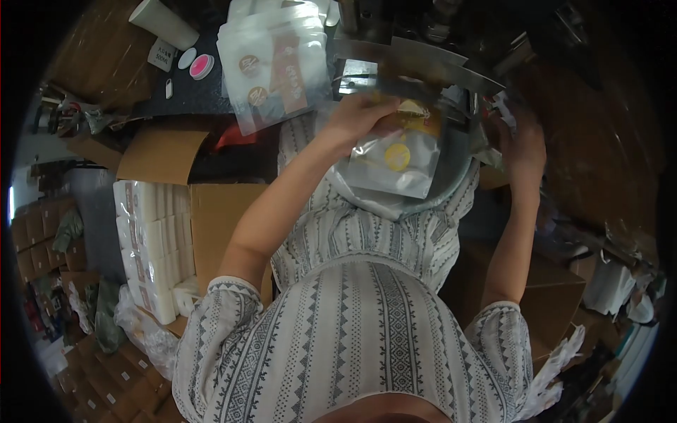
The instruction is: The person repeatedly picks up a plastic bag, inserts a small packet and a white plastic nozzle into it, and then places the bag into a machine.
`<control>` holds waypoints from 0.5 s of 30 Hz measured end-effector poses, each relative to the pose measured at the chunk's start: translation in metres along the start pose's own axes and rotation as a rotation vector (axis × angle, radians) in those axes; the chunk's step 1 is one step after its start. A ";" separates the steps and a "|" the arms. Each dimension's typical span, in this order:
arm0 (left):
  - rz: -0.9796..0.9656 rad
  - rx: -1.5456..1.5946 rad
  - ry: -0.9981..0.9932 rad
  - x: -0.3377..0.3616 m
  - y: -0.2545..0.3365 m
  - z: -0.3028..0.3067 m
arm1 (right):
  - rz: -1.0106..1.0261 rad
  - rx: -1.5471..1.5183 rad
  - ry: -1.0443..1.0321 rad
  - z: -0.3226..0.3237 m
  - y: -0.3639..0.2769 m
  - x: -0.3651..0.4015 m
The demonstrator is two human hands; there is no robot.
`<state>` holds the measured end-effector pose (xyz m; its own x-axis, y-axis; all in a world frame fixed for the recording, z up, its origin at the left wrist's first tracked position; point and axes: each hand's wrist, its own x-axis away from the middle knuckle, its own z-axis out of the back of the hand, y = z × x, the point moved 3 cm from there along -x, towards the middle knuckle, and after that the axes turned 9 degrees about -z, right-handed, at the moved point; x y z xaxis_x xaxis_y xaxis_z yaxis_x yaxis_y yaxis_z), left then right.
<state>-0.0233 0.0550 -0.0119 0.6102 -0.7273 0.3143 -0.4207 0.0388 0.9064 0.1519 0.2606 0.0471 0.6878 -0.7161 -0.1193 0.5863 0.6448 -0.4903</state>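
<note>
Left hand [363,118] gripping a clear pouch [391,173] at the near side of the metal machine [451,69], you appear to be positioning it; next calls for steady alignment. Right hand [523,144], right of the machine: grip unclear.

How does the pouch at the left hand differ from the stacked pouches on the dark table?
The pouch at the left hand carries a yellow round mark; the stacked pouches show brown ones. The pouch has a gold band near its top; the stacked pouches have a pinkish-brown strip. Both look like see-through plastic.
</note>
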 end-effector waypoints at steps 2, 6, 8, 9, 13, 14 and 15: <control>-0.150 -0.300 0.011 0.011 0.010 0.012 | 0.115 0.313 0.115 -0.021 0.028 -0.020; -0.704 -0.814 0.400 0.033 0.015 0.079 | -0.043 0.135 -0.028 -0.027 0.039 -0.022; -0.815 -1.806 0.558 0.047 0.002 0.089 | -0.039 0.007 -0.033 -0.019 0.028 -0.015; -0.813 -1.805 0.554 0.049 0.002 0.091 | -0.042 0.009 -0.035 -0.016 0.027 -0.012; -0.795 -1.685 0.459 0.053 0.010 0.105 | -0.060 0.016 -0.091 -0.012 0.034 -0.004; -0.735 -1.644 0.447 0.053 0.014 0.109 | -0.018 0.008 -0.121 -0.012 0.035 -0.006; -0.732 -1.642 0.454 0.056 0.018 0.109 | -0.012 0.010 -0.123 -0.010 0.037 -0.006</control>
<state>-0.0695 -0.0597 -0.0091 0.5753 -0.6975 -0.4272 0.8012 0.5856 0.1229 0.1648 0.2859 0.0211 0.7276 -0.6860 -0.0059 0.5988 0.6392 -0.4826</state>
